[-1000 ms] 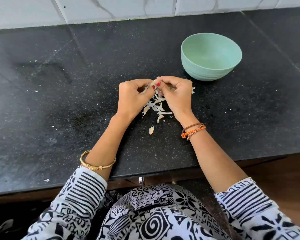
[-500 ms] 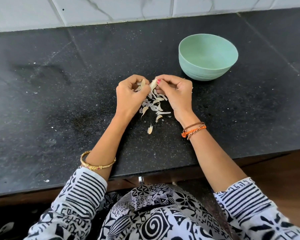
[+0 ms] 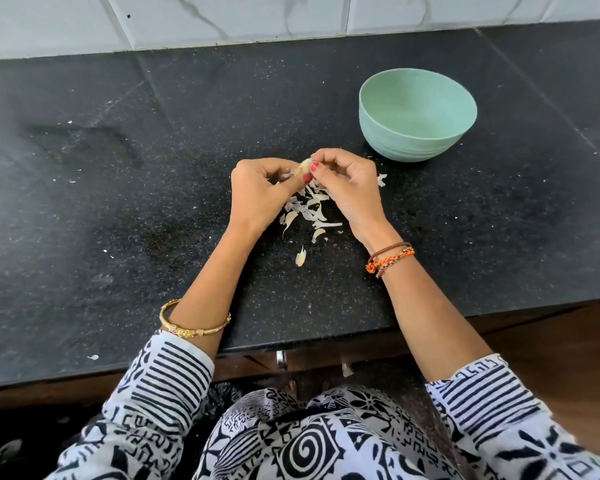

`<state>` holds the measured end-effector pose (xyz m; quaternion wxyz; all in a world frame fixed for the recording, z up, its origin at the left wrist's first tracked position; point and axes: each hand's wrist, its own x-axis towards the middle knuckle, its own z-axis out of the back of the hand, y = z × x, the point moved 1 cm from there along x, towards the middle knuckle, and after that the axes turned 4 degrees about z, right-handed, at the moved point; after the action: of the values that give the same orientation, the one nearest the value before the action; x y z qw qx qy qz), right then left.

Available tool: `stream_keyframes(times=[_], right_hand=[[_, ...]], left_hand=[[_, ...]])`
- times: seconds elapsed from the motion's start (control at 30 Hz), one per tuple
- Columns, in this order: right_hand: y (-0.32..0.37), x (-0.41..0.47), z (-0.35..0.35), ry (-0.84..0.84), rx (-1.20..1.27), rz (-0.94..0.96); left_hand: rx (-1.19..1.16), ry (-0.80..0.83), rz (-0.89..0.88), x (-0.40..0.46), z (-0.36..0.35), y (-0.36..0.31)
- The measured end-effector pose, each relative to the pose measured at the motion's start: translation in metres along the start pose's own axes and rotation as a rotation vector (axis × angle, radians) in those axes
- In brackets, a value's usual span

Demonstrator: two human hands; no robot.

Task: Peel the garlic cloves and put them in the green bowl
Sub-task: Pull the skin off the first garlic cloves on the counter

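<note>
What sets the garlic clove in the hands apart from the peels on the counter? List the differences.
1. The garlic clove is pinched between the left hand and right hand, above the counter; the peels lie loose on it.
2. The clove is a single rounded piece; the peels are many thin, curled scraps.
Both are pale cream, and neither is in the green bowl.

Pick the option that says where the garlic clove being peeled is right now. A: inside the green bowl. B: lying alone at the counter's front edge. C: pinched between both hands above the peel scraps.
C: the garlic clove sits between the left hand and right hand, above the peel scraps; the green bowl looks empty.
</note>
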<state>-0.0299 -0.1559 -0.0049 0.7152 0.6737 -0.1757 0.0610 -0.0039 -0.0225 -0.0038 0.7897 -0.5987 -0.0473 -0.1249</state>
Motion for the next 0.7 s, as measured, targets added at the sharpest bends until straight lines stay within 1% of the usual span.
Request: stream_keyframes(times=[0.1, 0.27, 0.4, 0.53, 0.7], right_hand=[[0.001, 0.0, 0.001, 0.048, -0.049, 0.009], [-0.003, 0.006, 0.013, 0.187, -0.151, -0.005], [-0.002, 0.005, 0.013, 0.183, -0.128, 0.033], [-0.003, 0.004, 0.01, 0.145, -0.077, 0.011], [-0.003, 0.003, 0.006, 0.104, -0.053, -0.015]], left_hand=[[0.015, -0.021, 0.027, -0.001, 0.002, -0.001], [-0.028, 0.081, 0.07, 0.001, 0.001, 0.0], [-0.083, 0.126, 0.044, 0.001, 0.0, 0.001], [-0.175, 0.105, 0.042, 0.0, -0.001, 0.001], [-0.222, 0.077, 0.014, -0.002, -0.005, 0.001]])
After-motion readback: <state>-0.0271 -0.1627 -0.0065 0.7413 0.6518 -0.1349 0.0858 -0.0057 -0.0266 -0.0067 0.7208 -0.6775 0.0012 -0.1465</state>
